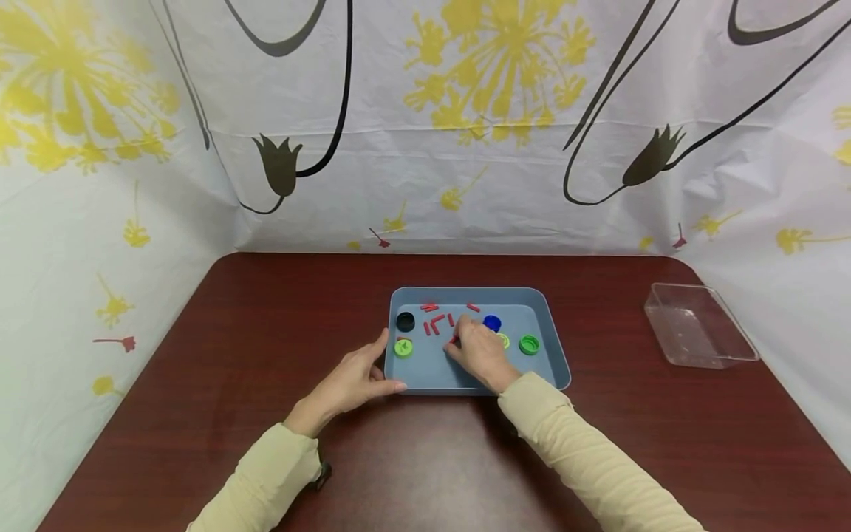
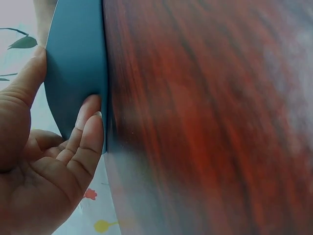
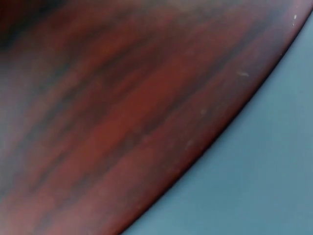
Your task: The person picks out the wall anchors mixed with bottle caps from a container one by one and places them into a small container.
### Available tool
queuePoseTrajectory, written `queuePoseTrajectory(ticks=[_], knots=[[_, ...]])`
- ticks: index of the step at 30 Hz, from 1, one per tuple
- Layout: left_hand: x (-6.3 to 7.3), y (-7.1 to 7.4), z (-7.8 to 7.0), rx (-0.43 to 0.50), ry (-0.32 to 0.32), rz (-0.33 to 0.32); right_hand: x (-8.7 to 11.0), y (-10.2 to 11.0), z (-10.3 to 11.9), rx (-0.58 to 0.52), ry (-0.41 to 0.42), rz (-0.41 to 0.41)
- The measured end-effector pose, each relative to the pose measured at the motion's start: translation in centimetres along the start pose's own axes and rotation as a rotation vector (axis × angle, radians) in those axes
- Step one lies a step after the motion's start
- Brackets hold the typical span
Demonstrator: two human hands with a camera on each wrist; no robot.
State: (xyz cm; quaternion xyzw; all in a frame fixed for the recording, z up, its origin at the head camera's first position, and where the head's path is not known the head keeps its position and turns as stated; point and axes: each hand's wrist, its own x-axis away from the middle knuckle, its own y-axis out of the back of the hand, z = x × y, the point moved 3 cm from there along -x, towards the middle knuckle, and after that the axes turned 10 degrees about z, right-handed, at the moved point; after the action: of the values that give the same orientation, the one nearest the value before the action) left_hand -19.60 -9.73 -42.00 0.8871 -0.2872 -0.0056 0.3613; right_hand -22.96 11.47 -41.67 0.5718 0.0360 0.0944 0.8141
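A shallow blue-grey tray (image 1: pixel 459 378) holds several short red sticks (image 1: pixel 431 307) and round bottle-cap-like pieces. At its near left corner rests my left hand (image 1: pixel 352 380), thumb along the front rim and fingers against the left side; the left wrist view shows these fingertips on the tray's outer wall (image 2: pixel 73 58). Over the tray's middle, my right hand (image 1: pixel 482 351) points down and pinches a small red stick (image 1: pixel 454 340) between thumb and fingers. Beside it are a blue cap (image 1: pixel 492 323) and a yellow-green cap (image 1: pixel 503 340), both partly covered by the hand.
Toward the tray's left lie a black cap (image 1: pixel 405 321) and a lime cap (image 1: pixel 402 347); a green cap (image 1: pixel 529 344) is at the right. A clear plastic box (image 1: pixel 698 329) stands on the dark red wooden table (image 1: pixel 299 295), far right. Patterned white sheeting (image 1: pixel 372 185) surrounds the table.
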Motion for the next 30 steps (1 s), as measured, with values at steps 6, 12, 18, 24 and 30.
queuePoseTrajectory(ticks=[6, 12, 18, 24, 30], knots=[[0.1, -0.2, 0.1, -0.006, 0.014, 0.011, 0.1, 0.4, -0.7, -0.093, 0.03, -0.008], [0.2, -0.2, 0.0, -0.007, 0.012, 0.017, 0.4, 2.4, -2.0, -0.209, 0.06, -0.032], [0.2, -0.1, -0.1, -0.002, -0.003, 0.021, 1.5, 6.2, -4.8, -0.254, 0.033, -0.112], [0.2, -0.2, 0.0, 0.022, 0.009, 0.029, 3.4, 9.6, -9.5, -0.226, 0.005, -0.303], [0.2, -0.2, 0.2, 0.024, 0.016, 0.042, 6.0, 12.2, -15.0, -0.195, -0.067, -0.452]])
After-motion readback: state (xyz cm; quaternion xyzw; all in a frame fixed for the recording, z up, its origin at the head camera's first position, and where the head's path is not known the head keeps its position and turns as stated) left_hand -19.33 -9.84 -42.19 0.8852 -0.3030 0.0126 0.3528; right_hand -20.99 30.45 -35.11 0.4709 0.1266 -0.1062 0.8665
